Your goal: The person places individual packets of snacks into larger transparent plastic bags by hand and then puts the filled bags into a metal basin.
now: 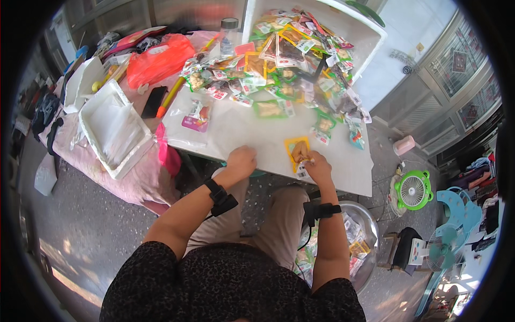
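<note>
My right hand [318, 167] grips the lower corner of a yellow-edged food packet [299, 152] near the front edge of the white tabletop [233, 133]. My left hand [242, 161] rests at the same edge, its fingers curled; whether anything is under them cannot be told. A purple-and-clear packet [196, 116] lies on the left part of the top. Beyond my hands, a green-edged packet [273, 108] lies before a large heap of mixed sealed packets [281, 60], which spills from a white foam box [368, 38].
Left of the tabletop stand a foam tray with plastic bags [114, 129], a black phone [154, 102], a red plastic bag [161, 60] and a yellow-orange stick [171, 96]. A clear bottle [228, 37] stands behind. A metal basin [372, 237] of packets sits low at my right, near a green fan [413, 190].
</note>
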`<act>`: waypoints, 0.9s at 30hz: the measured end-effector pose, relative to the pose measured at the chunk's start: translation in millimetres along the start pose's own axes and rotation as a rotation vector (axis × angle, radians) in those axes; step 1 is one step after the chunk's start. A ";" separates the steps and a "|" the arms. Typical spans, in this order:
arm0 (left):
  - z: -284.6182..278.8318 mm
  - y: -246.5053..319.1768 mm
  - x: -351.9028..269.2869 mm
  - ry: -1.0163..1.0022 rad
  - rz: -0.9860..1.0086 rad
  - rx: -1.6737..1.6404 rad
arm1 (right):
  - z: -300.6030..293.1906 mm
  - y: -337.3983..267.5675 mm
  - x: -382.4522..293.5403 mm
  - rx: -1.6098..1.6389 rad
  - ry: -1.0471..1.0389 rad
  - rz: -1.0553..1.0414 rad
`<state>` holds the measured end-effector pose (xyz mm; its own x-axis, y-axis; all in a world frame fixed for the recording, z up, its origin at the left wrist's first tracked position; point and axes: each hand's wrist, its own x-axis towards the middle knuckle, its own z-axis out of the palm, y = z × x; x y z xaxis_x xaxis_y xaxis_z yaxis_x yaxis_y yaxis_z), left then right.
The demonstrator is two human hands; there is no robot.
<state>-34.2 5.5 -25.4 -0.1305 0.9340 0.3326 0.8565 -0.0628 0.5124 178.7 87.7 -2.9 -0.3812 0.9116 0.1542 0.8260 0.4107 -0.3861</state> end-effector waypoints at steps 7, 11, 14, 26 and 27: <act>-2.1 6.5 6.6 -0.086 -0.092 0.038 | 0.3 -9.9 6.4 0.186 0.039 0.048; -1.6 10.4 10.7 -0.079 -0.138 -0.029 | 4.6 -10.6 0.5 0.498 0.175 -0.039; -5.0 12.4 12.1 -0.049 -0.165 -0.018 | -13.0 -34.3 -11.4 0.742 0.026 0.084; 0.0 7.4 11.0 -0.058 -0.133 -0.109 | -9.4 -46.4 -4.4 0.709 -0.317 0.000; -1.3 8.5 11.0 -0.060 -0.110 -0.141 | -9.2 -46.4 -3.2 0.710 -0.316 0.000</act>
<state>-29.0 14.7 -16.4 -0.1856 0.9571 0.2227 0.7594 -0.0041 0.6506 145.5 65.8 22.9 -0.5693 0.8190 -0.0716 0.4028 0.2019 -0.8928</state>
